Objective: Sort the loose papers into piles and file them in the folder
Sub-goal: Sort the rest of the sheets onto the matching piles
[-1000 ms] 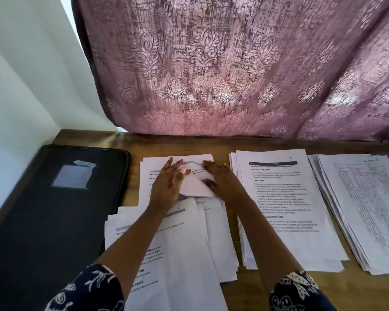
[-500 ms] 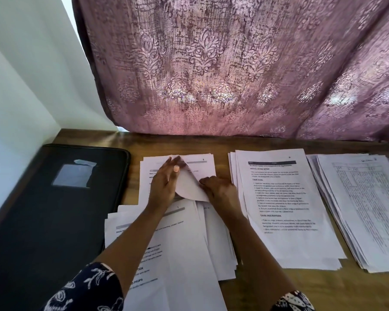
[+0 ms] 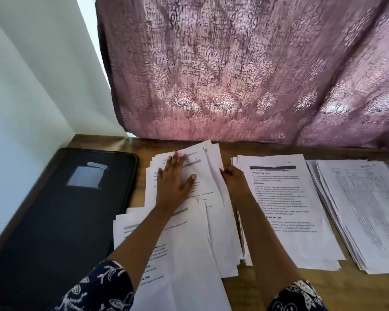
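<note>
From the head cam, the left hand (image 3: 174, 182) lay flat with its fingers spread, pressing on the top sheet of the messy loose papers (image 3: 202, 182) on the wooden table (image 3: 357, 288). The right hand (image 3: 233, 176) had its fingers curled at the right edge of those same sheets, but honestly I couldn't tell if it really gripped them. The black folder (image 3: 61, 209) sat closed just left of the papers, and a text pile (image 3: 285, 209) and a pile of printed tables (image 3: 364, 209) lay to the right.
</note>
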`<state>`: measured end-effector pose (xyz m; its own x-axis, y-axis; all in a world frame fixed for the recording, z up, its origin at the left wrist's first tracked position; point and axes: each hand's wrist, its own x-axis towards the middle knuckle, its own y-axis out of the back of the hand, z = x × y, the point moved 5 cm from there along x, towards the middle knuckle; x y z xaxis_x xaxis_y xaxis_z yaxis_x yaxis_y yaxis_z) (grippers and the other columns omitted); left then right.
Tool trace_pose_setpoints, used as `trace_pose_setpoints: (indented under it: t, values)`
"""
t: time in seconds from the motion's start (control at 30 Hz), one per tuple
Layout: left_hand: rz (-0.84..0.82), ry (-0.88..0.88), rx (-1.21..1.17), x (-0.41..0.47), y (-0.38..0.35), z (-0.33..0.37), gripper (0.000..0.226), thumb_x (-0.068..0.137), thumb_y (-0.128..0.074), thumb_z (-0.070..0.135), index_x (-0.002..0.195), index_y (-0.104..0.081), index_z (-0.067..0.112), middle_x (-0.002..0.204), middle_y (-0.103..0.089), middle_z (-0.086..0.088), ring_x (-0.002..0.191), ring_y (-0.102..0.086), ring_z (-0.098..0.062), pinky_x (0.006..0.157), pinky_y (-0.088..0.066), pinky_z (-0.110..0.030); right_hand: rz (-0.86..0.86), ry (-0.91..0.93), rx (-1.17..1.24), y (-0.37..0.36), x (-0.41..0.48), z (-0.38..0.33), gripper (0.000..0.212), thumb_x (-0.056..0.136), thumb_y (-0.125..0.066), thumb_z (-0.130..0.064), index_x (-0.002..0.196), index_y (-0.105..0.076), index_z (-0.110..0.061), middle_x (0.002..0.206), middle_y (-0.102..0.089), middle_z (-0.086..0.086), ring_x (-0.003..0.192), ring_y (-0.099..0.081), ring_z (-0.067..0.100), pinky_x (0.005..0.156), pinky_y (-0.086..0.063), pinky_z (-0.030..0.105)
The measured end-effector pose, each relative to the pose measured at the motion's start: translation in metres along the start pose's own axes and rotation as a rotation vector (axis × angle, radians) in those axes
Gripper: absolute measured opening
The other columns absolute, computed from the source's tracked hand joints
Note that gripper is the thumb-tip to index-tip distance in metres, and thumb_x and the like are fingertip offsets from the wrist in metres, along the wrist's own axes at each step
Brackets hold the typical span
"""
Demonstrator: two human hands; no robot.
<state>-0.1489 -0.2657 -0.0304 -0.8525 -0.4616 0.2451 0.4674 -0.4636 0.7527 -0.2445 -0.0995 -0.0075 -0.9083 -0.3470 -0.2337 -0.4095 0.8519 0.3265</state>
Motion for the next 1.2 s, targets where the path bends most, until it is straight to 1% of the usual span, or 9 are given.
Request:
trace_pose_setpoints:
  t: [0.07,0.13,0.33,0.5,0.6,0.77,0.87,0.97,1.2]
  values:
    - [-0.051,-0.018,0.054,-0.001,-0.001,0.002,0.076,0.087,-0.023,0.07,0.151,-0.021,0.03,0.161,-0.015,0.005,0.149,-0.01,-0.016,0.116,-0.005,-0.054,0.018,-0.046,0.088,0.008,-0.001,0.002,0.018,0.091,-0.062,-0.023,0.075,-0.064,-0.015,0.082,-0.071,0.009,0.077,-0.066,0.023,0.081,-0.056,0.041]
    - [-0.095,-0.018,0.108,-0.001,-0.002,0.002,0.079,0.084,-0.019,0.073,0.152,-0.021,0.031,0.161,-0.015,0.007,0.148,-0.011,-0.014,0.116,-0.006,-0.055,0.086,0.011,0.042,0.026,-0.005,-0.01,0.014,0.089,-0.062,-0.018,0.077,-0.064,-0.012,0.072,-0.069,-0.002,0.067,-0.06,0.012,0.067,-0.049,0.027]
    - [-0.335,0.026,0.393,-0.002,-0.019,-0.005,0.067,0.096,-0.028,0.061,0.154,-0.014,0.029,0.163,-0.006,0.001,0.149,-0.002,-0.018,0.117,0.0,-0.056,0.441,0.346,-0.382,0.108,-0.033,-0.088,0.021,0.094,-0.057,-0.023,0.095,-0.063,-0.003,0.09,-0.068,0.017,0.08,-0.062,0.03,0.063,-0.034,0.028]
    - [-0.328,0.011,0.455,-0.004,-0.015,0.001,0.065,0.097,-0.026,0.06,0.153,-0.02,0.026,0.162,-0.01,0.0,0.149,-0.006,-0.02,0.116,0.001,-0.055,0.569,0.548,-0.531,0.153,-0.078,-0.138,0.022,0.096,-0.054,-0.025,0.108,-0.063,-0.008,0.099,-0.071,0.014,0.085,-0.064,0.029,0.069,-0.04,0.025]
    - [-0.279,-0.015,0.508,-0.01,-0.006,0.007,0.06,0.098,-0.029,0.058,0.148,-0.031,0.026,0.159,-0.024,0.0,0.147,-0.019,-0.022,0.116,0.001,-0.055,0.625,0.713,-0.67,0.163,-0.111,-0.159,0.021,0.096,-0.056,-0.021,0.107,-0.064,-0.005,0.09,-0.07,0.019,0.076,-0.064,0.035,0.065,-0.039,0.029]
    - [-0.232,-0.136,0.379,-0.016,0.01,0.029,0.049,0.096,-0.039,0.055,0.134,-0.051,0.026,0.137,-0.056,0.001,0.12,-0.055,-0.022,0.104,-0.042,-0.041,0.69,0.877,-0.794,0.178,-0.152,-0.184,0.016,0.094,-0.056,-0.017,0.094,-0.063,-0.002,0.078,-0.066,0.019,0.06,-0.051,0.03,0.06,-0.029,0.027]
    - [-0.324,-0.16,0.394,-0.044,0.013,0.031,0.057,0.089,-0.048,0.063,0.133,-0.052,0.027,0.139,-0.054,0.004,0.123,-0.051,-0.021,0.104,-0.038,-0.039,0.698,0.929,-0.778,0.184,-0.165,-0.189,0.018,0.095,-0.055,-0.018,0.092,-0.062,-0.002,0.073,-0.063,0.017,0.058,-0.042,0.023,0.057,-0.031,0.028]
    - [-0.343,-0.158,0.405,-0.068,0.009,0.025,0.067,0.082,-0.052,0.069,0.134,-0.05,0.026,0.143,-0.047,0.006,0.13,-0.043,-0.02,0.107,-0.034,-0.038,0.71,0.965,-0.763,0.184,-0.172,-0.189,0.021,0.096,-0.054,-0.021,0.095,-0.063,-0.002,0.077,-0.065,0.017,0.06,-0.051,0.031,0.056,-0.036,0.031]
    - [-0.327,-0.131,0.328,-0.07,0.008,0.034,0.066,0.075,-0.069,0.062,0.127,-0.057,0.023,0.13,-0.054,0.002,0.12,-0.048,-0.02,0.098,-0.043,-0.036,0.758,1.021,-0.705,0.156,-0.169,-0.176,0.012,0.091,-0.062,-0.013,0.093,-0.066,-0.002,0.075,-0.067,0.015,0.06,-0.06,0.033,0.055,-0.033,0.025]
